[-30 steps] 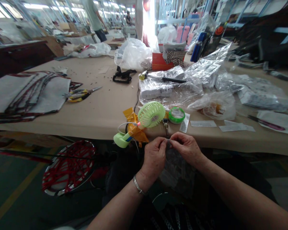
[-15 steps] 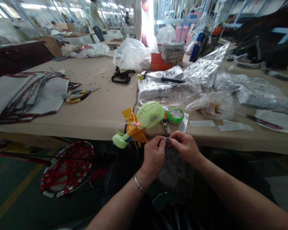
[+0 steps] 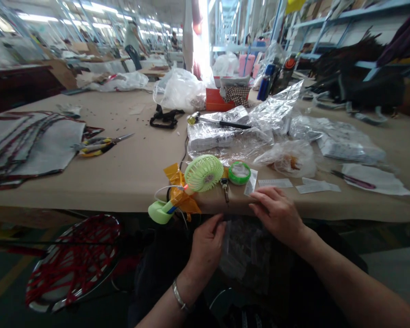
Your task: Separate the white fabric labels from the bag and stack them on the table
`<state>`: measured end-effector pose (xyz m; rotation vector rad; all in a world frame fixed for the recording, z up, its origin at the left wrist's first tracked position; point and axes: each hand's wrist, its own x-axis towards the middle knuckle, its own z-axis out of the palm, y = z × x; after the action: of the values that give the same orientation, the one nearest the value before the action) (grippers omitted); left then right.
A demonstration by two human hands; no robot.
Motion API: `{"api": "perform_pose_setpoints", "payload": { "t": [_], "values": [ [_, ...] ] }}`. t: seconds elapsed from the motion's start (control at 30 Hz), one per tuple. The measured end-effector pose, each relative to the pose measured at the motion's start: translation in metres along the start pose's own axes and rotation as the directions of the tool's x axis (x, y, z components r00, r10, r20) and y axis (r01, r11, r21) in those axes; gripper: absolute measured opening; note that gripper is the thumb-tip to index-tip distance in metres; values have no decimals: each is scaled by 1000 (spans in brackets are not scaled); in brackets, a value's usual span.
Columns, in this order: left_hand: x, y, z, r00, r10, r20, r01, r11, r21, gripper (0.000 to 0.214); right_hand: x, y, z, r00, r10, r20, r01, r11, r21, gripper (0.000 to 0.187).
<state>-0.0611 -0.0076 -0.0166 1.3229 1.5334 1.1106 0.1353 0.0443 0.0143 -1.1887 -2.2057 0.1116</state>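
Observation:
My left hand [image 3: 206,243], with a bracelet on the wrist, is just below the table's front edge. Its thumb and forefinger are pinched together; whatever lies between them is too small to make out. My right hand [image 3: 280,218] is over the table edge, fingers apart, close to a white paper strip [image 3: 251,183]. Between the hands, a small dark tool with a thin metal tip [image 3: 225,186] stands at the edge. Beside it are a round green tub with white contents [image 3: 239,173] and a light green fan [image 3: 204,173]. A clear plastic bag [image 3: 247,255] hangs below.
Orange tape [image 3: 182,199] surrounds the fan's handle. Behind are a hammer [image 3: 221,122] on plastic-wrapped white stacks [image 3: 208,139], pliers [image 3: 97,146], and layered white pieces with dark trim [image 3: 37,141] at left. A red-strapped round seat [image 3: 78,264] is lower left. Paper labels [image 3: 317,186] lie right.
My hands were together at the tool's tip and have come apart. The right has moved right, toward the paper strip, and its fingers have opened. The left is lower. The view has shifted.

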Motion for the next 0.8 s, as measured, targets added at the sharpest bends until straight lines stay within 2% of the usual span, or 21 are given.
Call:
{"api": "perform_pose_setpoints", "payload": {
  "t": [0.07, 0.17, 0.33, 0.4, 0.47, 0.53, 0.6, 0.63, 0.7, 0.8],
  "values": [
    [-1, -3, 1, 1000, -20, -21, 20, 1000, 12, 24, 2, 9, 2, 999, -40, 4, 40, 984, -174, 29],
    [-4, -6, 5, 999, -47, 18, 47, 999, 27, 19, 1, 18, 8, 995, -85, 45, 94, 958, -272, 27],
    [-5, -3, 20, 990, -98, 97, 102, 994, -43, 14, -5, 22, 7, 991, -135, -10, 130, 971, -203, 17],
    [-4, 3, 29, 971, -170, 165, 198, 966, -168, 14, -6, 22, 3, 986, -157, -51, 149, 979, -142, 15],
    [-1, 11, 38, 923, -272, 272, 361, 856, -370, 16, -9, 19, -2, 977, -189, -101, 182, 980, -82, 13],
    [2, 21, 47, 860, -320, 398, 505, 655, -562, 22, -17, 11, -6, 967, -223, -125, 220, 975, -39, 11],
    [6, 29, 54, 830, -293, 475, 558, 474, -681, 25, -27, 1, -10, 960, -259, -109, 259, 966, -16, 11],
    [8, 32, 57, 830, -277, 485, 558, 420, -715, 23, -33, -3, -11, 957, -275, -90, 275, 961, -9, 12],
    [12, 37, 62, 840, -284, 463, 542, 378, -751, 14, -41, -8, -13, 950, -306, -52, 307, 952, 0, 12],
    [13, 40, 65, 835, -325, 443, 546, 398, -737, 4, -42, -2, -16, 954, -299, -16, 298, 954, -33, 15]
  ]
}}
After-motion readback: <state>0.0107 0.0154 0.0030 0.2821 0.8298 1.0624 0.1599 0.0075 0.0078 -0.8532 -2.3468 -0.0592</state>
